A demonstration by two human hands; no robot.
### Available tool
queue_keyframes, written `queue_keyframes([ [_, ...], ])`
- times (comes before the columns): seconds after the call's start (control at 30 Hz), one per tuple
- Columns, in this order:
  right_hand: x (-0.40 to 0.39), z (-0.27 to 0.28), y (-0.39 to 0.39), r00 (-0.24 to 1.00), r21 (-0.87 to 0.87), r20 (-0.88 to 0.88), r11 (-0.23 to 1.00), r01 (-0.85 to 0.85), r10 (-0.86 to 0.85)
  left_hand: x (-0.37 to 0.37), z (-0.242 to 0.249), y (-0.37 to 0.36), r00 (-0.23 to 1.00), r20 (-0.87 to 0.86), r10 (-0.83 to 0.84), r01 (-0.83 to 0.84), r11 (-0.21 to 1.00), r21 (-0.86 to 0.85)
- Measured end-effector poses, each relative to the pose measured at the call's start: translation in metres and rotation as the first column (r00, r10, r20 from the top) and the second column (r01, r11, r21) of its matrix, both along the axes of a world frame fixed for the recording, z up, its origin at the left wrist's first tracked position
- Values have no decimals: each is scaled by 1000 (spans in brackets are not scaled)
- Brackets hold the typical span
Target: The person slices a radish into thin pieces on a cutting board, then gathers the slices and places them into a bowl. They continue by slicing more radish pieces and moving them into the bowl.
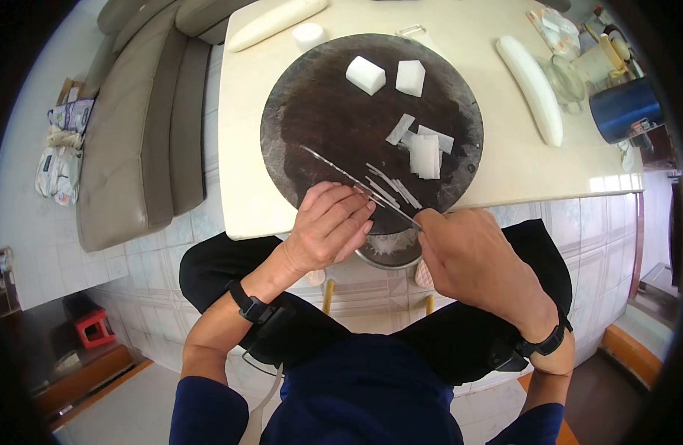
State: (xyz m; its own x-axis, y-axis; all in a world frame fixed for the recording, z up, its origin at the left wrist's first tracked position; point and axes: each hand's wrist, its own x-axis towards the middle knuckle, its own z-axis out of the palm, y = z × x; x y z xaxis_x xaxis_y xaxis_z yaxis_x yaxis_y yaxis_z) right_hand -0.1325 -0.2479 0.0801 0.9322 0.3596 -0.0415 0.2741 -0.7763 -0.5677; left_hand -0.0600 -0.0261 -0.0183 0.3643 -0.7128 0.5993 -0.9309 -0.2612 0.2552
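Two white chunks (388, 76) and a stack of thin slices (424, 157) sit on the round dark board (326, 96), cut strips (393, 185) beside the blade; a long peeled white vegetable (530, 89) lies to the right on the table (245, 148); the left hand (328, 226), fingers bent together, presses down by the knife (341, 170); the right hand (467, 256) grips its handle end, forearm angled inward.

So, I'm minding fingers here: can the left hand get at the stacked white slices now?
Probably, but not straight across: the knife and thin strips lie between the left hand and the slices, so lifting over seems needed.
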Motion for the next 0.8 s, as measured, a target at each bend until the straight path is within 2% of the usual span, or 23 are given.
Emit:
queue_keyframes([
  [0.33, 3, 2, -4, 998, -26, -51, 998, -49, 48, 1, 0, 1, 1000, -8, 4, -4, 1000, -17],
  [0.63, 12, -15, 18, 998, 80, 69, 997, -17, 11, 1, 3, -1, 1000, -8, -14, 14, 1000, -22],
  [0.7, 16, -27, 20, 980, 141, 192, 990, 23, -50, 0, 4, -3, 1000, -11, -12, 12, 1000, -24],
  [0.8, 19, -39, 21, 978, 129, 171, 987, 97, -119, -1, 3, -2, 1000, -8, -13, 13, 999, -44],
])
